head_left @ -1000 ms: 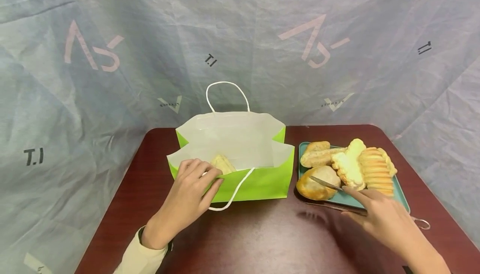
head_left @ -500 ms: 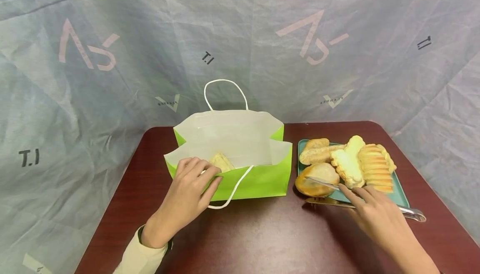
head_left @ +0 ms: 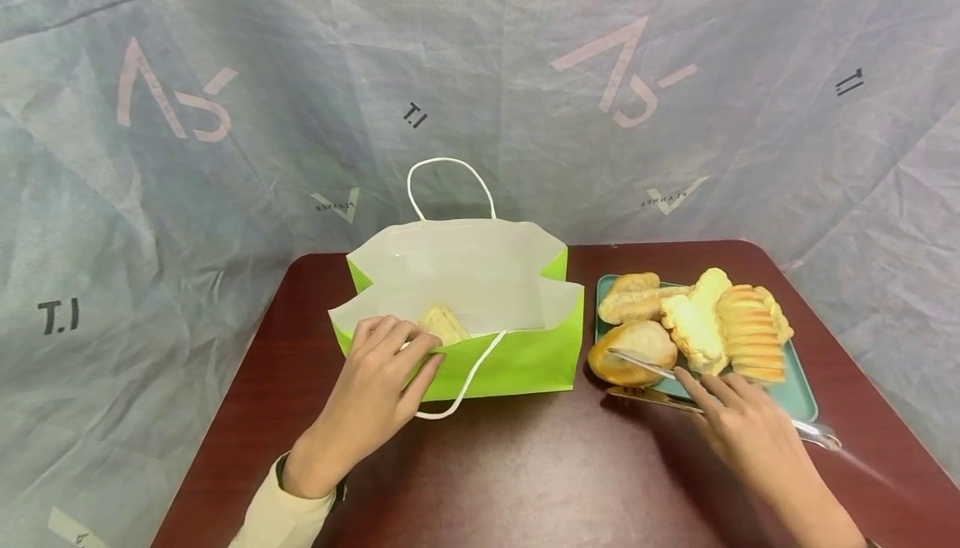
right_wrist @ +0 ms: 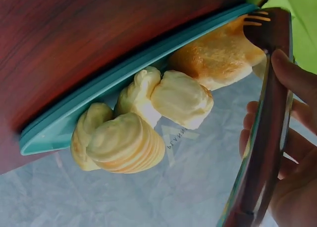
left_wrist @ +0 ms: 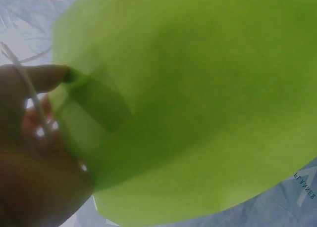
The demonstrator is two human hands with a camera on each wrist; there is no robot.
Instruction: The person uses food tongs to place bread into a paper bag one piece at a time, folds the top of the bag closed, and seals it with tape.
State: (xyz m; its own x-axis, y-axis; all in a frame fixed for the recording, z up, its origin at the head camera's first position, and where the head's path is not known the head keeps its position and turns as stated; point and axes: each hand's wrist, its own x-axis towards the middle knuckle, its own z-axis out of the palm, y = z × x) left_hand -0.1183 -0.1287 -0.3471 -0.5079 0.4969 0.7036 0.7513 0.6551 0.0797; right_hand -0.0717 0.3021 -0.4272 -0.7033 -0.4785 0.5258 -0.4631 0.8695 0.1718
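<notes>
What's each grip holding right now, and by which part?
Left grip: the green bag, pinched at its near rim. Right grip: the metal tongs, partway along their arms.

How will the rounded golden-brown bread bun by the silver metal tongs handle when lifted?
The puffed bun is probably light for its size. Its smooth, domed crust could slip or roll. The tongs, forked at one tip, might dent it.

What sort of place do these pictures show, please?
Probably a staged recording booth rather than a real bakery or kitchen: a logo-printed grey cloth closes off the back and both sides, and a dark red table holds just an open green bag and a tray of breads.
</notes>
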